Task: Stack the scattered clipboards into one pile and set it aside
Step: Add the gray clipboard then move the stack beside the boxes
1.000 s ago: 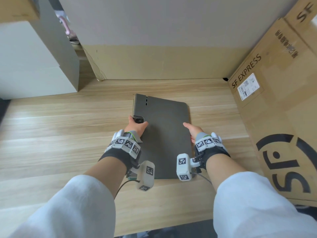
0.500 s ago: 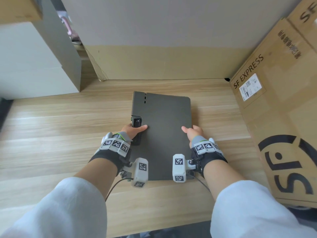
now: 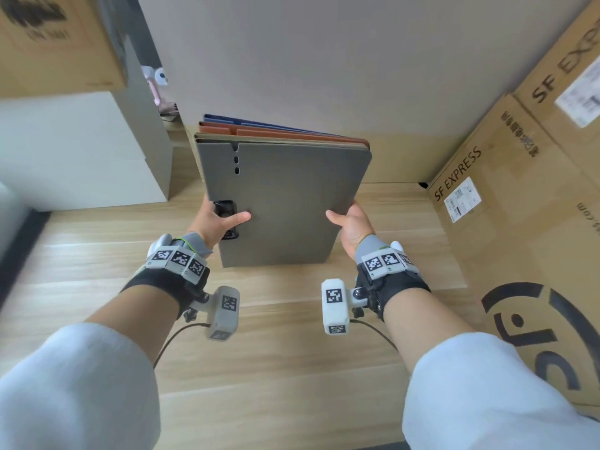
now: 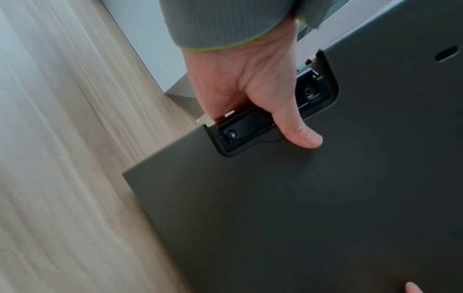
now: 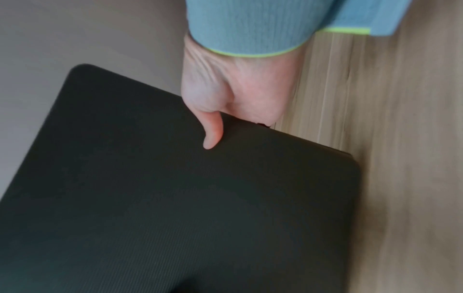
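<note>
A pile of clipboards (image 3: 282, 203) is held up off the wooden table (image 3: 292, 352), tilted with its far end raised. The grey one faces me; tan, orange (image 3: 285, 133) and blue (image 3: 246, 120) edges show behind its top. My left hand (image 3: 220, 219) grips the pile's left edge at the black clip (image 4: 263, 119), thumb on the grey face (image 4: 300, 208). My right hand (image 3: 350, 222) grips the right edge, thumb on top (image 5: 213, 138). The fingers of both hands are hidden behind the pile (image 5: 175, 198).
A large SF EXPRESS cardboard box (image 3: 519, 222) stands at the right. White boxes (image 3: 74, 151) and a brown carton (image 3: 55, 40) stand at the left. A grey and tan panel (image 3: 308, 60) closes the back. Bare wooden tabletop lies beneath and in front of the pile.
The pile lay flat on the table before; both hands have lifted it and tipped its far end up, so the coloured boards behind the grey one now show.
</note>
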{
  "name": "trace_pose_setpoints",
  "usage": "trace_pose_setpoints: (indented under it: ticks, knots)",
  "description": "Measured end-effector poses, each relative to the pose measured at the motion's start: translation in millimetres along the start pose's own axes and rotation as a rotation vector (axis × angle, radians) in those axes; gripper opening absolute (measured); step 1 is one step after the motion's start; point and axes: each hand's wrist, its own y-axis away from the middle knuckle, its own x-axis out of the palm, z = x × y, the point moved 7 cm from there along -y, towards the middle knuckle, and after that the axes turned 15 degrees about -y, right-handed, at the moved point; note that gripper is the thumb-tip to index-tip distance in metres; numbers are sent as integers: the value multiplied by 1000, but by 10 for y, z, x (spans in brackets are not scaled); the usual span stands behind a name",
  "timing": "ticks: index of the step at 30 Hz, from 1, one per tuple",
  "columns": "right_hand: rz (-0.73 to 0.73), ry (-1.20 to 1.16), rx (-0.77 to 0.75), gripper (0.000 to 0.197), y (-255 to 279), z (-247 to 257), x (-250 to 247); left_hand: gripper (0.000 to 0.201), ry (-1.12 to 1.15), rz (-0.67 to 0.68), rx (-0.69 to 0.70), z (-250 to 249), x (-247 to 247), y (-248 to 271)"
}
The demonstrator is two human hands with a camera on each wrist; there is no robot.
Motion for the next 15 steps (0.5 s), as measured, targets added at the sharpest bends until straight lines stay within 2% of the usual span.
trace_pose_setpoints:
  ticks: [4,8,10,15]
  knots:
    - [-5,32,4,52,34,-190,56,71,-33,-26,37,127,-82,-34]
    - [3,168,-22,58,48,-290,66,59,-35,9,-24,283,-20,-63]
    - [-19,253,-26,60,75,-367,27,62,-56,-23,-32,342,9,-76]
    - [-106,300,-31,62,36,-428,34,51,-55,-56,43,353,75,-200]
